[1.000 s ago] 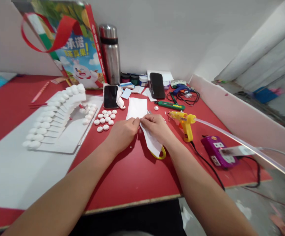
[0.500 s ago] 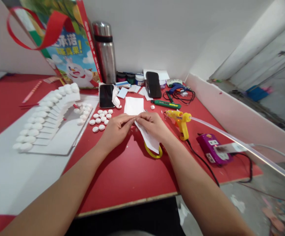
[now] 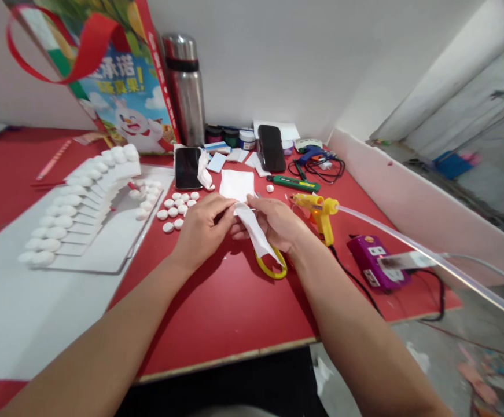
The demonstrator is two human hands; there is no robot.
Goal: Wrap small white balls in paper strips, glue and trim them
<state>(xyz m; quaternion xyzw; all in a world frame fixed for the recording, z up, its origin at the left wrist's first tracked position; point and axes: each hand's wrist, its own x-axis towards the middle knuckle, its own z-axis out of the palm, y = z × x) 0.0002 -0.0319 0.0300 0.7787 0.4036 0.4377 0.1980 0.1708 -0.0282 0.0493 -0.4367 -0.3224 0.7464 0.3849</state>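
A narrow white paper strip (image 3: 257, 233) hangs from between my hands, its lower end over a yellow ring-shaped handle (image 3: 272, 270). My left hand (image 3: 206, 227) pinches the strip's upper end between thumb and fingers. Beside it, my right hand (image 3: 274, 221) has its fingers curled behind the strip, with the thumb near the top; a thin white piece shows at its fingertips. A square stack of white paper (image 3: 236, 185) lies just beyond the hands. Several round white pieces (image 3: 172, 212) rest left of my left hand.
On the left, a white board (image 3: 13, 307) bears rows of white pieces on cards (image 3: 78, 217). At the right are a yellow glue gun (image 3: 321, 213) and purple power strip (image 3: 375, 260). Behind stand a steel flask (image 3: 190, 98), phones (image 3: 271, 149) and a green cutter (image 3: 295, 185).
The paper strip has turned and now lies more in front of my right hand. My right hand has rolled open somewhat, showing its palm side and fingers under the strip.
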